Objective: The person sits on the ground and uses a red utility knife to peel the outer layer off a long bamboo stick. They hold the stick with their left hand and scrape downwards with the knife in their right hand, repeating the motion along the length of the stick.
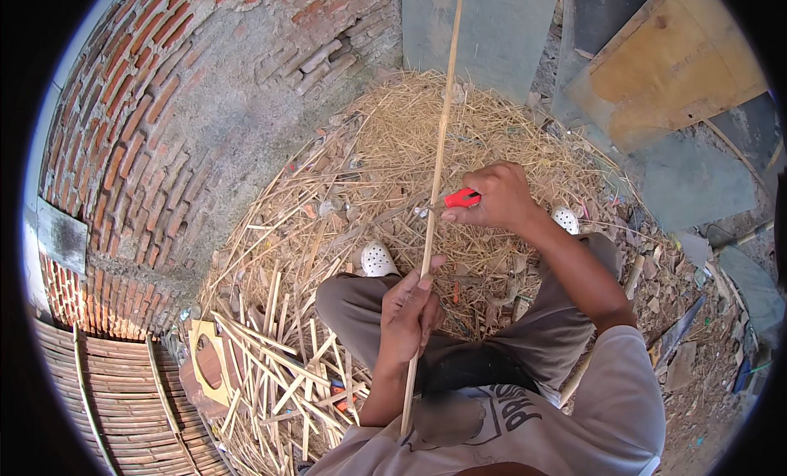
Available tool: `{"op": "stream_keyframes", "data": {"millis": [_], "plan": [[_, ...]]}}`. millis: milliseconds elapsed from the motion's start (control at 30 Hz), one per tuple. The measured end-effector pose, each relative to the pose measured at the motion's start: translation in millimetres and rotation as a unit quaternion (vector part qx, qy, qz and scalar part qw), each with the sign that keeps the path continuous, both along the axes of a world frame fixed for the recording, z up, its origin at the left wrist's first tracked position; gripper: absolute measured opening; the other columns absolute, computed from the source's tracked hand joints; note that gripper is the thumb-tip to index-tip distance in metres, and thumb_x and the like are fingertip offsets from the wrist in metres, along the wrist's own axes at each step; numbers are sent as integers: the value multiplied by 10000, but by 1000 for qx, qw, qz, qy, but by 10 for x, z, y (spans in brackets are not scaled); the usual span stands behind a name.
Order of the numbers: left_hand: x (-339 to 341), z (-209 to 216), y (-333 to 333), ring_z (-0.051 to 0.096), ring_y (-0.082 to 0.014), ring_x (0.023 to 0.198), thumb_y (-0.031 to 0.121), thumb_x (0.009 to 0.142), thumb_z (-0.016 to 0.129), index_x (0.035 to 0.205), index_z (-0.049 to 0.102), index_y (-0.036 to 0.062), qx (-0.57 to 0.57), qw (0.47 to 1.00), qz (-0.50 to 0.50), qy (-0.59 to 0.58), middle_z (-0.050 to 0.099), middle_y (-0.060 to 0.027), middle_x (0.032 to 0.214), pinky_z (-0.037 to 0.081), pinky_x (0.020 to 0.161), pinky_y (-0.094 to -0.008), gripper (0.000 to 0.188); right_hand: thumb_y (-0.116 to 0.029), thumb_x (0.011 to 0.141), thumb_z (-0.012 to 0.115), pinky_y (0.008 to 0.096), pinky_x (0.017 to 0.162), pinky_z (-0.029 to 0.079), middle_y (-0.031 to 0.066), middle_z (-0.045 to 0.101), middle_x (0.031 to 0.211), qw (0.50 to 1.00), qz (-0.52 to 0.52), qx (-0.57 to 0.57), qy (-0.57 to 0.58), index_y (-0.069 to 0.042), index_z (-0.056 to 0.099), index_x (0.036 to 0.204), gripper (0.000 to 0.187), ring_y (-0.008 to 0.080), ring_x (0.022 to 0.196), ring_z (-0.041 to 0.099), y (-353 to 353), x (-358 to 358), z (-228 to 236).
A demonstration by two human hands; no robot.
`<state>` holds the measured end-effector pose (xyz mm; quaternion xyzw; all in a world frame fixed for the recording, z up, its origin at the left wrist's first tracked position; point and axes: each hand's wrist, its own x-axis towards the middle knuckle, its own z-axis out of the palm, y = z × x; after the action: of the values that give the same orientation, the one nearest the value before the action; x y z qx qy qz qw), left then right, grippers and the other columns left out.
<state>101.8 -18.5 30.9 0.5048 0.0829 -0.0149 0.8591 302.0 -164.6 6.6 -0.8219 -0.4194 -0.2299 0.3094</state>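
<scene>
A long, thin bamboo strip (443,124) runs upright through the middle, from my chest up toward the grey panel. My left hand (408,314) is closed around its lower part, with the thumb along it. Higher up, my right hand (502,199) grips the red handle of a knife (463,198). The handle's front end meets the strip, and a dull grey blade seems to extend to the left beyond it. My fingers hide part of the handle. The strip's bottom end lies against my grey shirt (525,443).
Cut bamboo strips (283,378) lie piled at lower left, near a tan board with a round hole (215,363). Straw and shavings (402,115) cover the ground. A brick wall (156,140) stands left; sheets (668,66) lean at upper right. My white shoes (377,260) show.
</scene>
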Motion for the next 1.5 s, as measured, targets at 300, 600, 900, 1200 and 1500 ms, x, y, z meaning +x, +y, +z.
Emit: {"op": "stream_keyframes", "data": {"millis": [300,600,900,1200,1500], "plan": [[41,118,-92,258,-58,337,212,999,428,1283,480,-69,-15,1000,8,23,326,39,444,234,387,-218,403,-680,670,691,379,446,443,68,526,480,999,-27,20,25,-97,596,569,599,272,435,558,43,-22,-51],[-24,103,-26,258,-51,343,199,1002,437,1284,484,-68,6,1000,-8,15,329,40,453,240,394,-211,391,-682,690,668,392,454,436,94,526,478,999,-8,14,40,-76,604,583,618,301,448,553,50,-92,8],[-145,81,32,299,-35,357,172,1025,412,1339,472,-11,65,997,-33,15,372,41,447,263,417,-198,368,-698,722,631,391,462,453,86,545,481,997,-50,-5,57,-84,643,614,623,296,458,576,13,-17,-28],[-187,103,-57,288,-9,395,155,1007,448,1313,489,-34,171,985,-13,11,371,65,506,213,396,-191,362,-748,702,613,407,477,461,101,544,474,994,-96,6,44,-80,632,585,678,291,463,584,3,231,-73],[-325,93,-44,292,6,449,94,1007,425,1337,477,-14,159,987,-9,8,381,89,559,199,430,-182,351,-699,734,619,392,463,449,89,534,495,996,-63,-7,64,-91,620,601,623,310,457,560,-36,71,0]]}}
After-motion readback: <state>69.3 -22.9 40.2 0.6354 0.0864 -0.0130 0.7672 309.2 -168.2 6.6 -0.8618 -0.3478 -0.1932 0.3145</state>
